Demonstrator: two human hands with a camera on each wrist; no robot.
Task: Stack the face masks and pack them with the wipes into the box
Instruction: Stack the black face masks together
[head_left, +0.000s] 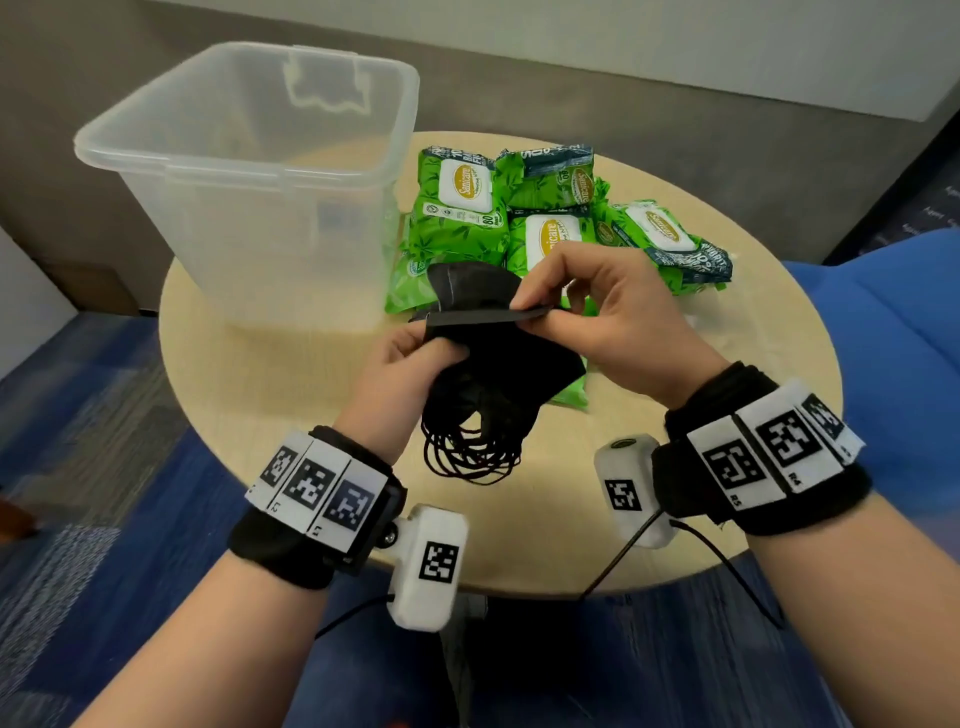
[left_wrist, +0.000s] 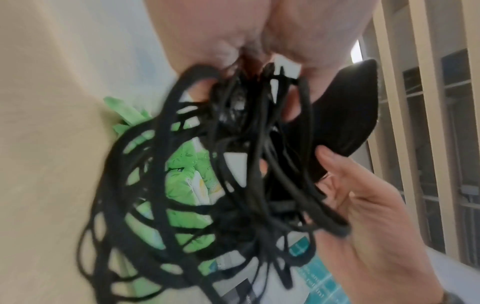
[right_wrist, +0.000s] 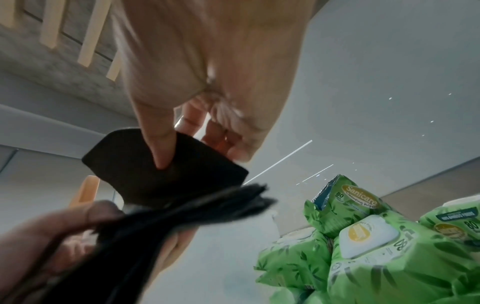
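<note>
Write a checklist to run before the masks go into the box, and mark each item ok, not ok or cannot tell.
1. Left hand grips the mask stack: ok.
2. Right hand pinches the top mask: ok.
3. Mask edges lined up: not ok.
4. Ear loops tidy: not ok, tangled and hanging.
5. Box open, upright: ok.
6. Wipes packs on the table, not yet packed: ok.

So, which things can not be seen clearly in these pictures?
- Number of face masks: head view, layers overlap in the left hand.
- Ear loops: left wrist view, blurred tangle.
- Wipes packs count: head view, masks and right hand cover some.
- Box floor: translucent walls blur it.
</note>
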